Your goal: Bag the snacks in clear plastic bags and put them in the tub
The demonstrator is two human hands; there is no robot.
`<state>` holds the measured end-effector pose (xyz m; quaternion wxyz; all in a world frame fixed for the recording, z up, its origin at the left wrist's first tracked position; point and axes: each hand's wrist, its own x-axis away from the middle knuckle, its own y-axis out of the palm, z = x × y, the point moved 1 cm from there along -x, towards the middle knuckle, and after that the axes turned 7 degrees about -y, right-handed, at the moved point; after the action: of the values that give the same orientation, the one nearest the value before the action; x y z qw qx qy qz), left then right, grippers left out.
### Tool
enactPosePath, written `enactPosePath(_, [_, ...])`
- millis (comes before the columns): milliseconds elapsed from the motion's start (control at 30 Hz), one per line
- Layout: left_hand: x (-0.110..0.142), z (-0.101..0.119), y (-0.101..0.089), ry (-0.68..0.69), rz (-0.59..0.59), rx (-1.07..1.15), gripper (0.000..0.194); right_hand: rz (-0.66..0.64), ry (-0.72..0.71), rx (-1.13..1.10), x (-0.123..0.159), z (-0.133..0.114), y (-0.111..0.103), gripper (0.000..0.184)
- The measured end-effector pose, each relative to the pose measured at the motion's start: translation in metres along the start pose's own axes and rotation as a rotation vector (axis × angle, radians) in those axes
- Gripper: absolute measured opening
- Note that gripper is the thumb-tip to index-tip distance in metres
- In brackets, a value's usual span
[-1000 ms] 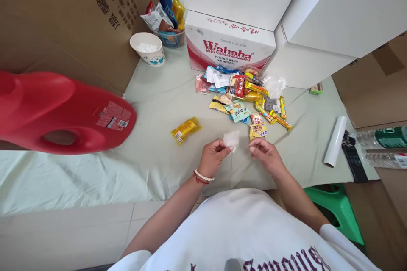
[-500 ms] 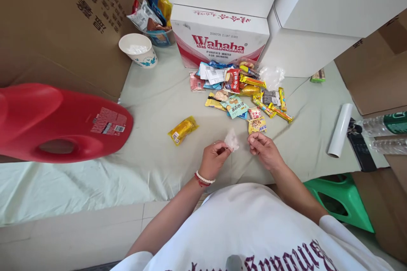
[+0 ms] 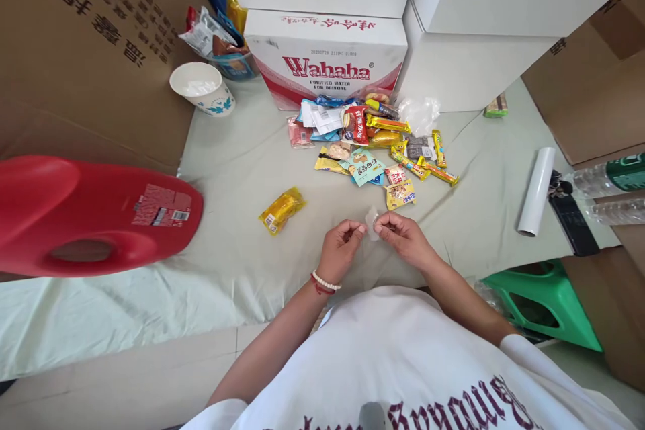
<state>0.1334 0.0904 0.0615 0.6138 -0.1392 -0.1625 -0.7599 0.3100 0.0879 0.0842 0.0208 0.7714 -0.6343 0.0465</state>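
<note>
A small, crumpled clear plastic bag is stretched between my hands, just above the cloth near the table's front edge. My left hand pinches its left side, with thumb and forefinger together. From the other side, my right hand grips it between thumb and fingertips. A yellow-wrapped snack lies by itself to the left of my hands. Beyond them is a pile of packaged snacks, with a yellow packet closest to my right hand and a pale green packet behind it.
A red jug lies at the left, below a paper cup and a tub of snacks. A Wahaha carton and white boxes back the table. At right are a white roll, a black object and plastic bottles.
My right hand has moved left and taken hold of the plastic bag, which only my left hand held before. The camera view has shifted slightly; the snacks lie as they were.
</note>
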Motion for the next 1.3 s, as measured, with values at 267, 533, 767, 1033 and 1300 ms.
enactPosePath(267, [-0.007,-0.013,0.013,-0.056,0.000,0.026,0.037,0.005,0.062,-0.091,0.003,0.012,0.003,0.039])
enactPosePath(533, [-0.004,-0.012,0.001,-0.045,0.018,0.104,0.040,0.123,0.097,-0.142,0.004,0.004,-0.017,0.040])
enactPosePath(767, [-0.004,-0.013,-0.016,-0.033,0.054,0.194,0.043,0.189,0.252,-0.227,0.011,0.010,-0.056,0.044])
enactPosePath(1033, [-0.001,-0.003,-0.006,-0.009,-0.005,0.124,0.046,0.049,-0.270,0.369,0.017,-0.018,-0.018,0.036])
enactPosePath(1300, [-0.004,-0.017,-0.026,-0.001,0.153,0.276,0.047,0.115,-0.175,0.211,0.008,-0.004,-0.027,0.016])
